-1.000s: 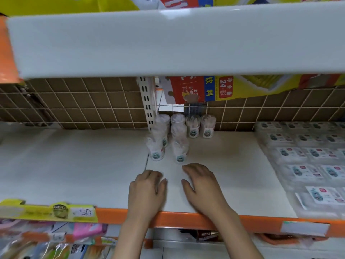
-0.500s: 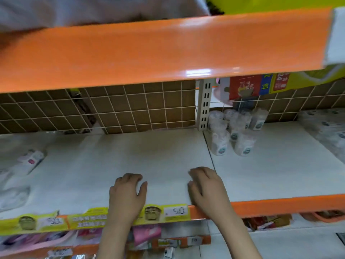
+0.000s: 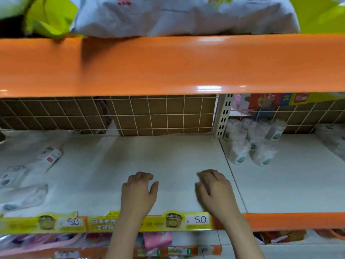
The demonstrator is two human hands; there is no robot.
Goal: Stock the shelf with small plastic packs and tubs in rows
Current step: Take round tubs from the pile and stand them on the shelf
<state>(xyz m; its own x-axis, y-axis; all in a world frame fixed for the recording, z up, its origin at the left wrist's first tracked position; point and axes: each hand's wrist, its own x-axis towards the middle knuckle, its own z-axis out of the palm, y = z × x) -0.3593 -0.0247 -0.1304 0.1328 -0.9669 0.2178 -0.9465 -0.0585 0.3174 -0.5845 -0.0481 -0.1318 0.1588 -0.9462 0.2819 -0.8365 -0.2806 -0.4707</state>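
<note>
Both hands rest palm-down on the white shelf board (image 3: 168, 156), forearms reaching in over its orange front edge. The left hand (image 3: 139, 193) and right hand (image 3: 214, 189) lie near each other, apart, fingers loosely bent and holding nothing. The clear cylindrical plastic tubs (image 3: 250, 144) stand in rows at the rear right. Flat clear plastic packs (image 3: 22, 176) lie at the left.

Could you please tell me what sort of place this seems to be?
Most likely a shop aisle: orange-edged shelf with yellow price tags, small tubs in rows, and flat plastic packs at left.
</note>
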